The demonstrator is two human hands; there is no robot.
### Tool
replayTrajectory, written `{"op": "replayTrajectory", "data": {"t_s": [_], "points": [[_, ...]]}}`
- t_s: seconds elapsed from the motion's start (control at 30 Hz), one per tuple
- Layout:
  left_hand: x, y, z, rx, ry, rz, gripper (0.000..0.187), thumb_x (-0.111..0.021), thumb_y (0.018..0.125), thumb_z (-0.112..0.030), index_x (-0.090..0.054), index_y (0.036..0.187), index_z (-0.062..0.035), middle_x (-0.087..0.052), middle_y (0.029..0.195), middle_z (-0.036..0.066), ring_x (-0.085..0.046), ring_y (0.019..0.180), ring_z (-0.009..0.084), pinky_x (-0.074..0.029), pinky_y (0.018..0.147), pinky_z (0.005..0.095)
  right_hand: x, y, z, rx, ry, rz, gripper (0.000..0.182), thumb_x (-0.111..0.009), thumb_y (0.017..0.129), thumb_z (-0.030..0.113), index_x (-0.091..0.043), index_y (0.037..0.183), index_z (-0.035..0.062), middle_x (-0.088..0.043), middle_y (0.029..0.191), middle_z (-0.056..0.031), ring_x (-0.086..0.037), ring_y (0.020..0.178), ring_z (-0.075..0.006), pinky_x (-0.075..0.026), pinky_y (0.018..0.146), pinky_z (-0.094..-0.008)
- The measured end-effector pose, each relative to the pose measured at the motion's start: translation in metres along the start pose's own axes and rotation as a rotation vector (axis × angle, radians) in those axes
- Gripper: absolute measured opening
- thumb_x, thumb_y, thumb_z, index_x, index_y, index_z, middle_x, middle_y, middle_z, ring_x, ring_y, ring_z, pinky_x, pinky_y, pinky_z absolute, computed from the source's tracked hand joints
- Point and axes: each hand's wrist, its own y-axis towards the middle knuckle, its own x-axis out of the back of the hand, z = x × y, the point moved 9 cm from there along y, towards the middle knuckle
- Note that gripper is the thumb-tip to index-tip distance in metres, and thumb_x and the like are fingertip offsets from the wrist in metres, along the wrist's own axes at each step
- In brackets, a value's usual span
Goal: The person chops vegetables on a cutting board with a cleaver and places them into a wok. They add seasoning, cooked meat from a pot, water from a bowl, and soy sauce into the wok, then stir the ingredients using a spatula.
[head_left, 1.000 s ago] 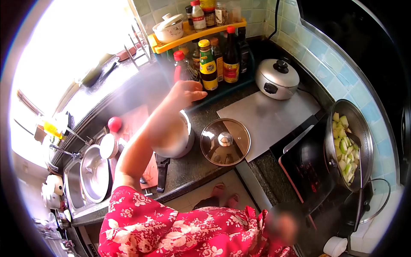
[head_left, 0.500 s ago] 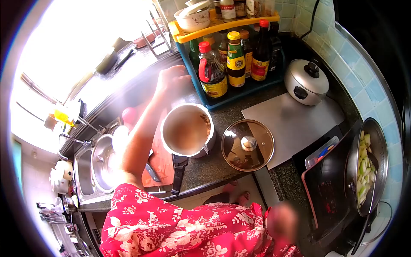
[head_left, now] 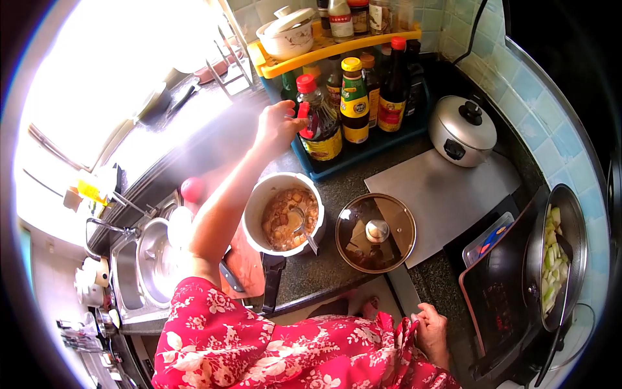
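Note:
My left hand (head_left: 277,126) reaches over the pot to the rack, its fingers curled at the red handle of a big plastic bottle (head_left: 322,142) with dark liquid, a red cap and a yellow label. Below the forearm, an open pot (head_left: 251,217) holds brownish stew with pieces in it, and a metal ladle (head_left: 300,223) stands in the stew. Its black long handle points toward me. My right hand (head_left: 433,329) hangs at my waist by the counter edge, fingers curled in, with nothing visible in them. A glass lid (head_left: 353,249) lies flat right of the pot.
A blue rack (head_left: 321,174) with a yellow shelf (head_left: 363,45) bears several bottles. Left of the pot are a knife (head_left: 230,277), a red cutting board (head_left: 249,259) and the sink (head_left: 133,292). A lidded silver pot (head_left: 447,133) and a pan (head_left: 532,259) of chopped vegetables stand right.
My left hand has moved right and onto the bottle's red handle. Steam over the open pot has thinned, so the stew and ladle show. My right hand is no longer blurred.

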Motion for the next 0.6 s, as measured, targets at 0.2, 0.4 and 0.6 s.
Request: {"op": "replayTrajectory", "data": {"t_s": [0.2,0.4,0.6], "points": [[-0.015,0.006,-0.015,-0.01,0.174,0.104,0.03,-0.068,0.069,-0.016,-0.063,0.09,0.0056,-0.065,0.078,0.016,-0.061,0.072,0.0187,-0.048,0.068,0.0299,-0.001,0.009,0.018,0.064,-0.03,-0.038,0.023,-0.062,0.078,0.007,-0.056,0.099,-0.0024,-0.058,0.064,-0.0147,-0.059,0.056,-0.0299,-0.045,0.052,-0.0359],[-0.034,0.013,0.012,-0.137,0.065,0.187,0.019,-0.07,0.068,-0.013,-0.064,0.08,0.0011,-0.06,0.063,0.005,-0.051,0.053,0.0107,-0.042,0.05,0.0259,-0.009,0.022,0.03,0.072,-0.011,-0.035,0.024,-0.062,0.078,0.008,-0.056,0.099,-0.0009,-0.059,0.064,-0.0149,-0.06,0.057,-0.0313,-0.046,0.053,-0.0373],[-0.038,0.014,0.032,0.138,-0.298,0.13,0.015,-0.069,0.066,-0.01,-0.062,0.072,0.0021,-0.057,0.059,0.008,-0.051,0.053,0.0155,-0.042,0.051,0.0328,-0.008,0.025,0.044,0.146,-0.121,-0.08,0.025,-0.063,0.078,0.01,-0.056,0.1,-0.0001,-0.06,0.069,-0.0152,-0.061,0.061,-0.0322,-0.047,0.054,-0.0385]]}}
